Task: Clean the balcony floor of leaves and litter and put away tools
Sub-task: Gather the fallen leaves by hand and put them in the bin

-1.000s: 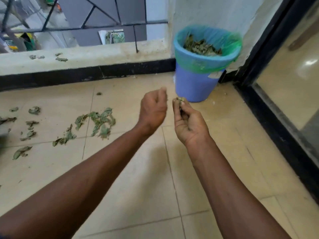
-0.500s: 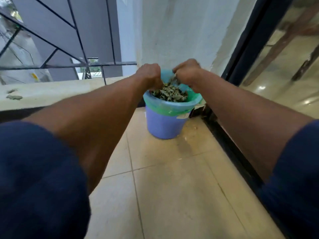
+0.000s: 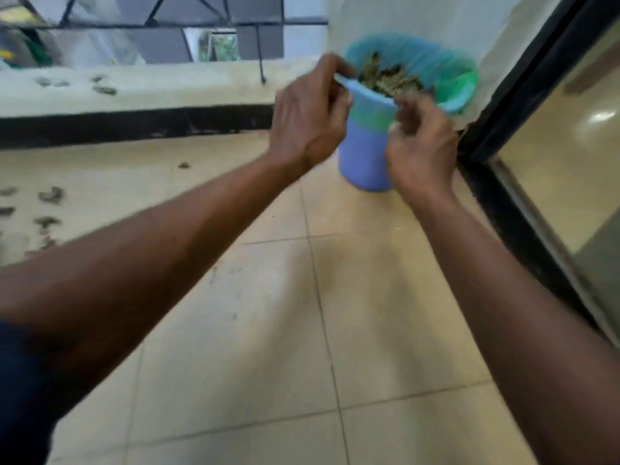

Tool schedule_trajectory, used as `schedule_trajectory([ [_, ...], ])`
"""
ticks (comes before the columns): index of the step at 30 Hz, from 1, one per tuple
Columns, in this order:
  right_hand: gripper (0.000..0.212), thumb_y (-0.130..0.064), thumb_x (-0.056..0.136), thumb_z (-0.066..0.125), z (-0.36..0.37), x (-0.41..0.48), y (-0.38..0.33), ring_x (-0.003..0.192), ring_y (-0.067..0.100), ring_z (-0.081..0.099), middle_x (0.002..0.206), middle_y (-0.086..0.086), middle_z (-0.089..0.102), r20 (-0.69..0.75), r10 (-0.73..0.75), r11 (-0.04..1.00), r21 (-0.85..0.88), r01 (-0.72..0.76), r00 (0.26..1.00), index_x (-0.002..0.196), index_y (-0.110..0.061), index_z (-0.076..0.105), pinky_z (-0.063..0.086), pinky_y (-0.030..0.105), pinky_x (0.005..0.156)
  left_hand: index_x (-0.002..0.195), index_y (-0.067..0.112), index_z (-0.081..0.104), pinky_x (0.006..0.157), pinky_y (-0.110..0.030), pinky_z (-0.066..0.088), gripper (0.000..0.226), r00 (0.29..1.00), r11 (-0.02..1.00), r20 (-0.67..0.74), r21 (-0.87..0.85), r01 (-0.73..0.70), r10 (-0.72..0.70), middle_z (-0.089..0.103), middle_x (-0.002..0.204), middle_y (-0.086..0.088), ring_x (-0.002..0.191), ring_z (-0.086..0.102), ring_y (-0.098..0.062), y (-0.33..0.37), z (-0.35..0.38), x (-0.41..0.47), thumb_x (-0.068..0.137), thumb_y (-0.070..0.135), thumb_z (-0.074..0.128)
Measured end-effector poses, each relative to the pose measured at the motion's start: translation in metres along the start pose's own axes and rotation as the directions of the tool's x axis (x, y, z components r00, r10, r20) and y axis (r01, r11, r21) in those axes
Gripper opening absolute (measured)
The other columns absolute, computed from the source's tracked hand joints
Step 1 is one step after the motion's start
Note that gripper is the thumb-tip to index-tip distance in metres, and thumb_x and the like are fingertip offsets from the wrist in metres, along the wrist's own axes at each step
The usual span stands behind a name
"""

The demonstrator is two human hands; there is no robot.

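A person's two bare forearms reach toward a blue plastic bin [image 3: 364,162] standing on a tiled balcony floor [image 3: 268,313]. A green liner [image 3: 449,75] is folded over the bin's rim, and dry leaves [image 3: 389,80] fill it nearly to the top.

The left hand [image 3: 308,112] is at the bin's near-left rim, its thumb and curled fingers pinching the liner's edge. The right hand [image 3: 421,149] is at the near rim, just in front of the bin, with its fingers curled inward. Motion blur hides whether it holds leaf scraps or nothing.

More loose leaves [image 3: 50,194] lie on the floor well to the left of the bin, and a few sit on the low ledge [image 3: 151,88] behind and left of it. A dark door frame [image 3: 486,182] runs just to the bin's right.

The step appears to be emptying gathered leaves into the bin. To do it well, both hands should be over the bin's mouth before anything is let go, since the right hand sits outside the rim. The left hand should hold the liner steady without tugging it off. With the bin this full, pressing the pile down would likely stop pieces spilling back onto the floor.
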State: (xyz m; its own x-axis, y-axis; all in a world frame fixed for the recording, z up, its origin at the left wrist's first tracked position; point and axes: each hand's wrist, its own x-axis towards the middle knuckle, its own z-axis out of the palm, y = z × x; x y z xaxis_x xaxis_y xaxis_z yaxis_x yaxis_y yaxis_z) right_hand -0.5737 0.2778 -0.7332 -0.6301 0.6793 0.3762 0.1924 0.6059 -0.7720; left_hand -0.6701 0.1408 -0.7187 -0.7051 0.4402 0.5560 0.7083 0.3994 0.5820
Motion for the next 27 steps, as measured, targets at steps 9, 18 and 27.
schedule_trajectory([
  [9,0.069,-0.044,0.104,0.049,0.077,-0.259,0.036,0.155,0.025,0.02,0.167,0.011,0.025,0.437,0.185,0.962,-0.262,-0.073,0.88,0.161,-0.013,0.027,0.019,0.04,0.127,0.167,0.021,0.003,0.129,-0.052,0.001,0.081,0.675,0.894,0.698,0.43,-0.128,-0.239,-0.012,0.175,-0.001,0.159,-0.019,-0.017,-0.07,-0.066,-0.307,0.104,0.069,0.018],
  [18,0.101,-0.073,0.097,0.019,0.201,-0.3,-0.024,0.157,0.037,-0.017,0.171,0.022,-0.008,0.602,0.191,0.82,-0.532,0.211,0.775,0.162,0.002,-0.001,-0.009,0.064,0.122,0.164,0.027,0.018,0.13,-0.049,0.003,0.07,0.735,0.734,0.318,0.585,0.346,-0.6,-0.007,0.175,0.0,0.16,-0.016,-0.018,-0.13,-0.208,-0.38,0.106,0.063,0.032],
  [27,0.08,-0.054,0.103,0.036,0.261,-0.37,-0.114,0.16,0.027,-0.005,0.173,0.011,0.005,0.66,-0.253,0.943,0.004,0.333,0.708,0.164,-0.01,0.013,-0.005,0.051,0.128,0.16,0.022,0.025,0.128,-0.057,0.009,0.07,0.218,0.087,-0.51,0.268,0.959,-0.832,0.016,0.171,-0.007,0.159,0.011,-0.026,-0.141,-0.272,-0.501,0.104,0.062,0.03],
])
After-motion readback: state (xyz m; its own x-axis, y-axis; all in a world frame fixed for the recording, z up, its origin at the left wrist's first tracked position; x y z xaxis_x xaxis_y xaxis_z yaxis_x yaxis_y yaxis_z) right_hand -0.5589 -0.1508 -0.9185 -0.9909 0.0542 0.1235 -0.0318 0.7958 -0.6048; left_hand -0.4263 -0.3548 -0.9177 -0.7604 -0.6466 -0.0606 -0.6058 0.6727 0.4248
